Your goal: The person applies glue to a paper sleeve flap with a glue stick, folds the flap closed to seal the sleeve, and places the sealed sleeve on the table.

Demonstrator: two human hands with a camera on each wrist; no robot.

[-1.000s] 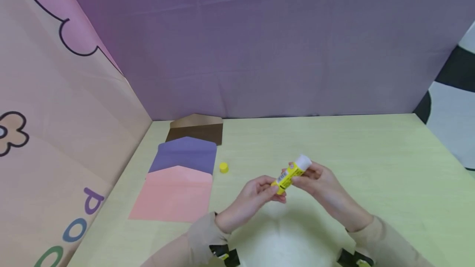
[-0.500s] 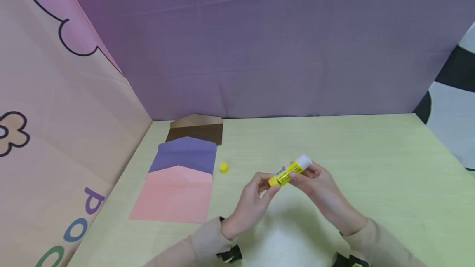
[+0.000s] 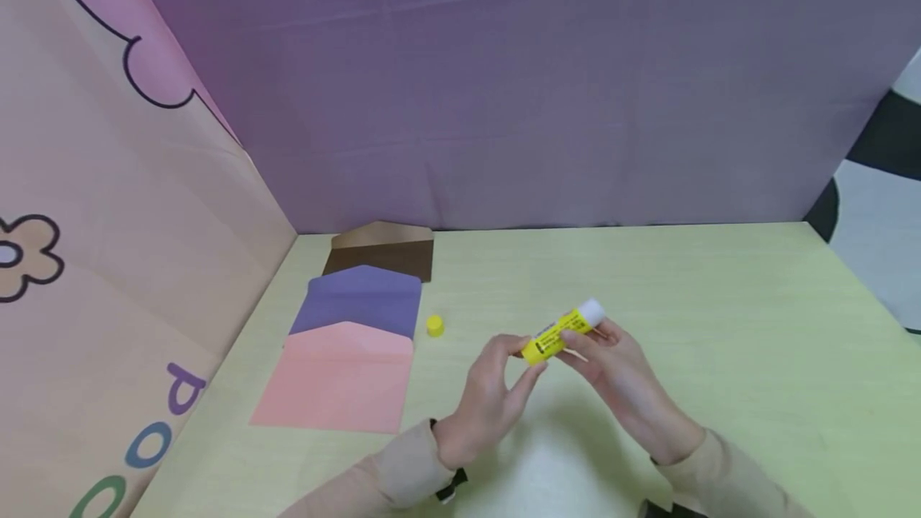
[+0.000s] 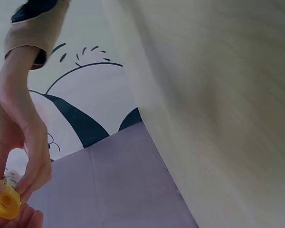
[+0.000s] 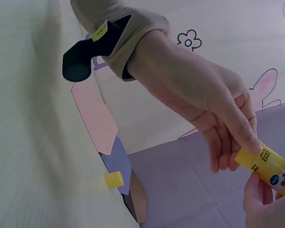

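A yellow glue stick [image 3: 554, 340] with a white upper end is held tilted above the table between both hands. My left hand [image 3: 484, 402] pinches its lower yellow end between thumb and fingertips. Around the body, close to the white end, my right hand [image 3: 629, 386] grips with thumb and fingers. The left wrist view shows the round yellow bottom [image 4: 7, 205] of the stick, with fingers on both sides. On the table left of the hands stands a small yellow cap [image 3: 435, 326], apart from the stick.
Three envelopes with raised flaps lie overlapping at the table's left: a pink one [image 3: 334, 390] in front, a purple one [image 3: 363, 298] behind it and a brown one [image 3: 381, 258] at the back. A purple cloth wall [image 3: 532, 94] borders the far table edge.
The glue stick has rolled about its length, so other print faces up, and it lies less steep. My left wrist has risen, and its thumb and fingers have shifted at the lower end.
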